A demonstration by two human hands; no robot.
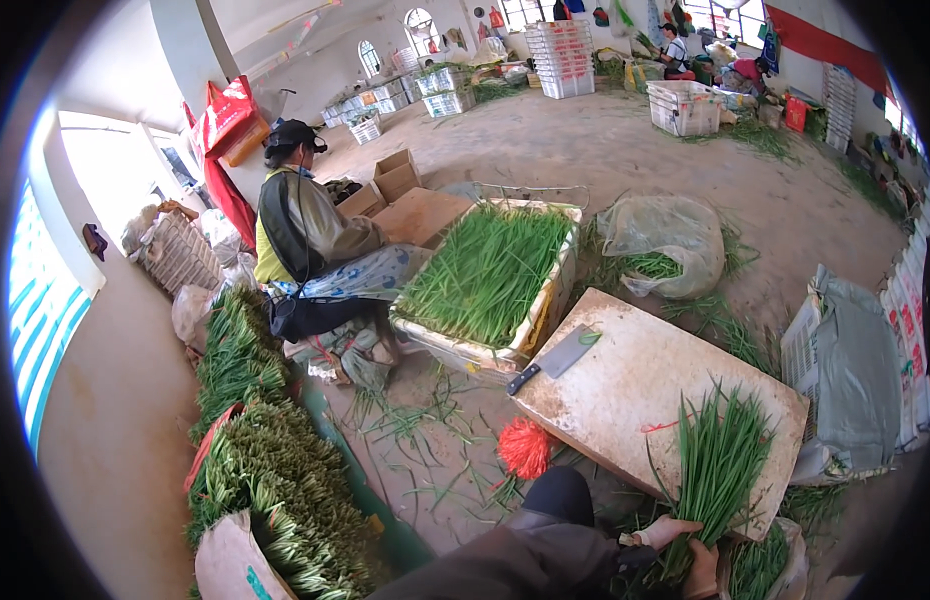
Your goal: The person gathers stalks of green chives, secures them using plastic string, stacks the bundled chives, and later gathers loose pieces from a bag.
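A bunch of long green leaves, apparently garlic chives [724, 457], is gripped near its lower end by both hands. My left hand [669, 530] wraps it from the left, and my right hand [701, 571] holds it just below. The leaf tips fan out over the near right part of a worn, pale board [622, 375]. A red tie [658, 427] lies on the board beside the leaves. At the board's far left corner rests a cleaver [568, 352] with a black handle, a bit of green leaf at its blade tip.
Red plastic strings [523, 448] hang at the board's left edge. Beyond stands a white crate [442, 346] heaped with cut greens. Stacked bunches [300, 480] line the left side. A seated person [307, 210] is past them. A plastic bag [664, 232] lies behind the board.
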